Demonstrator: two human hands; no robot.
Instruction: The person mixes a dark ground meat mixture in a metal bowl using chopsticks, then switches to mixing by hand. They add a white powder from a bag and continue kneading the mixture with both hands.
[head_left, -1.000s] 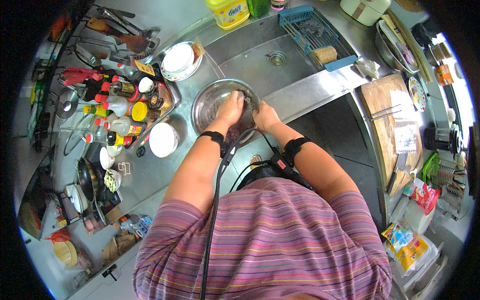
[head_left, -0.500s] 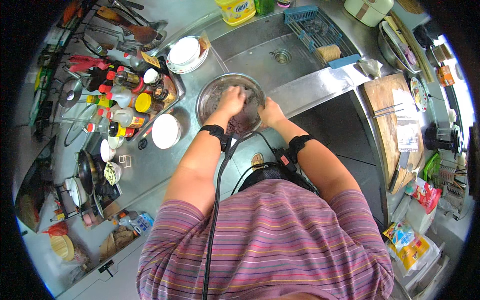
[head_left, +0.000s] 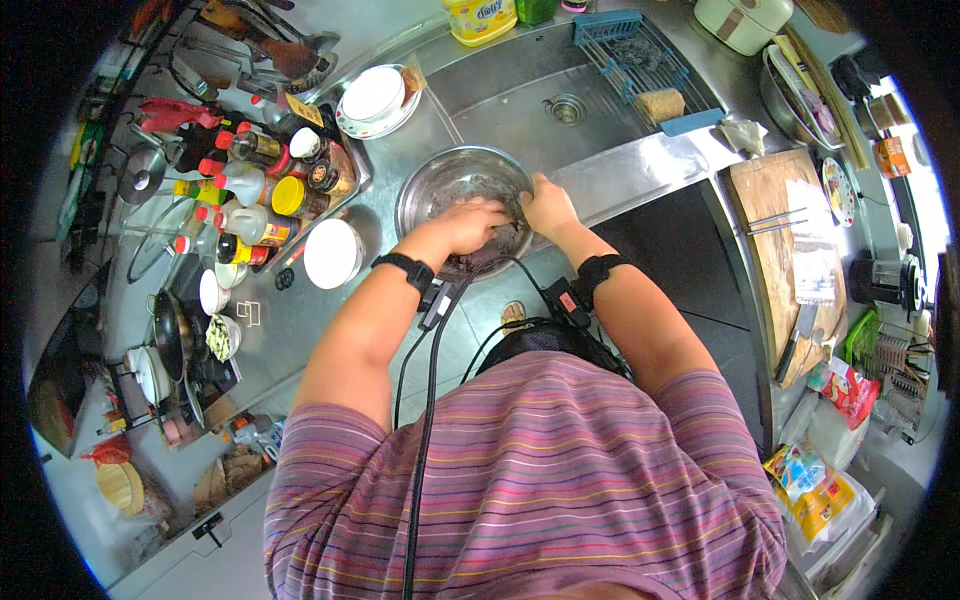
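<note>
A round steel mixing bowl (head_left: 420, 190) sits on the metal counter in front of me, just left of the sink. Inside it lies a dark, purplish-brown crumbly mixture (head_left: 462, 262), partly covered by my hand. My left hand (head_left: 468, 226) reaches into the bowl with its fingers stretched toward the right side, over the mixture; the fingertips touch the smeared inner wall. On the right rim my right hand (head_left: 548, 207) is closed round the edge of the bowl, thumb pointing up.
A white bowl (head_left: 333, 254) and stacked dishes (head_left: 374, 96) stand left of the steel bowl, with several sauce bottles (head_left: 262, 225) beyond. The sink (head_left: 520, 95) holds a blue rack (head_left: 650, 75). At the right lies a cutting board (head_left: 765, 260) with a knife (head_left: 797, 345).
My left hand has turned and flattened, its fingers now pointing right across the bowl, and its forearm has swung left. My right hand stays on the rim.
</note>
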